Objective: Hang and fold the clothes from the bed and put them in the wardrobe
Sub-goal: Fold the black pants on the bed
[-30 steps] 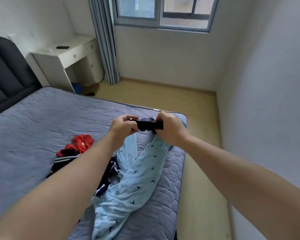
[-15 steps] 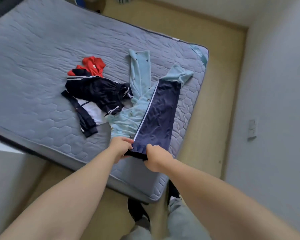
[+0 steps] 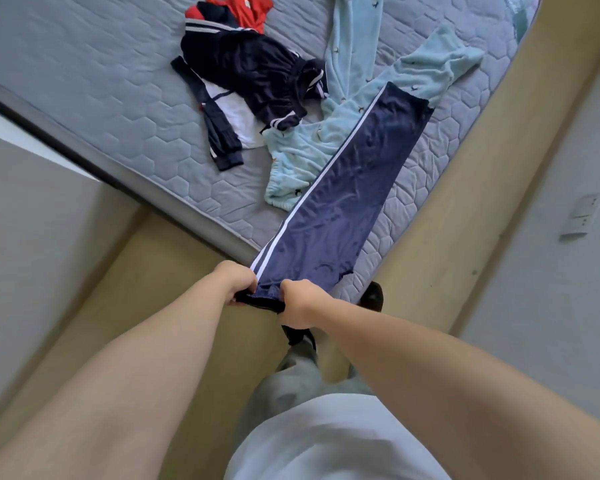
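Left hand [image 3: 237, 285] and right hand [image 3: 301, 304], close together, each grip the dark end of the navy striped trousers [image 3: 343, 188], which stretch away from them over the bed [image 3: 94, 109], across light-blue pyjamas [image 3: 329, 147] beyond.

grey quilted bed [image 3: 94, 109]; tan floor [image 3: 478, 174]; pale wall [image 3: 551, 341] with a switch plate [image 3: 581, 216]

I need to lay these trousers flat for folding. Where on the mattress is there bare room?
Widest bare stretch: the mattress left of the navy jacket, out to the bed's edge. A narrower strip runs between the navy trousers and the mattress's right edge. Crowded: the middle, where jacket, red top and pale blue fleece overlap.
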### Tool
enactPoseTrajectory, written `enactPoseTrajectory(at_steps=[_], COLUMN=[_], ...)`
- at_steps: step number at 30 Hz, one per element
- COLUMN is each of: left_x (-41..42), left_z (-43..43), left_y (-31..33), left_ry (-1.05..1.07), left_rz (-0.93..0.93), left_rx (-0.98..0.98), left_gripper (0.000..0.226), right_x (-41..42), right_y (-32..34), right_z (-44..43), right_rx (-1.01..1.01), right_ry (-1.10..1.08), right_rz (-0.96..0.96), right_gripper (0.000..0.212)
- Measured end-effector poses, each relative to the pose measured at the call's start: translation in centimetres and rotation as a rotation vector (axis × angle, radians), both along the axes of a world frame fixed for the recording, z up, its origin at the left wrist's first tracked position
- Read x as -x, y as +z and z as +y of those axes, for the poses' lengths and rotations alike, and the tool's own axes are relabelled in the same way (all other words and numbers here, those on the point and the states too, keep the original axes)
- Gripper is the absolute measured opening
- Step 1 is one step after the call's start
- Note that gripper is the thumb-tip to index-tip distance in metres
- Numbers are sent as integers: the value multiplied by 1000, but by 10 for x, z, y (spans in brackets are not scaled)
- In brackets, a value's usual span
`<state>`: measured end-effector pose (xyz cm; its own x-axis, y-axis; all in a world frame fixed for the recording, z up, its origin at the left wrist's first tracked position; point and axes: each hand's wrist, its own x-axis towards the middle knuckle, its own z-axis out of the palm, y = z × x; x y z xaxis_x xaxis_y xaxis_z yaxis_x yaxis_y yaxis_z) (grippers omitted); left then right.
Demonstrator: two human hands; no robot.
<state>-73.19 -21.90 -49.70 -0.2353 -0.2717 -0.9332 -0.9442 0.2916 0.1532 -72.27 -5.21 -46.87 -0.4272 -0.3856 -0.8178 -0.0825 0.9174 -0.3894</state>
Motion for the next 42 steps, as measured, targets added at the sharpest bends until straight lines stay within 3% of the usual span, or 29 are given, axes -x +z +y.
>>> enactPoseTrajectory(at_steps=[5, 11, 14, 19, 23, 25, 29, 32, 36, 39, 42], left_x=[0, 51, 87, 160, 229, 266, 348, 411, 478, 511, 534], left_z=[-14, -1, 20, 79, 131, 157, 211, 245, 277, 290, 296], left_y=[4, 15, 18, 15, -11, -31, -71, -103, -141, -167, -195], left_ry=[-19, -81, -230, -334, -667, -750, -717, -779, -843, -886, -883], left_rz=[-55, 168, 288, 341, 335, 374, 386, 374, 438, 503, 469], left_rx=[48, -47, -152, -192, -92, 17, 110, 157, 257, 324, 274], left_gripper=[6, 3, 29, 22, 53, 46, 19, 11, 10, 25, 16], right_x=[-11, 39, 76, 146, 209, 244, 322, 381, 441, 468, 485], right_y=[-6, -7, -10, -29, -61, -80, -126, -163, -206, -238, -269], right_z=[-22, 9, 41, 105, 161, 186, 235, 270, 302, 316, 324], right_rx=[39, 36, 65, 118, 167, 192, 219, 245, 296, 314, 319], right_ry=[23, -213, -453, -698, -871, -910, -947, -949, -866, -1024, -1091], right_rz=[-46, -14, -18, 50, 58, 37, 50, 13, -34, -18, -48], right_gripper=[19, 23, 23, 23, 18, 18, 19, 33, 56, 50, 48])
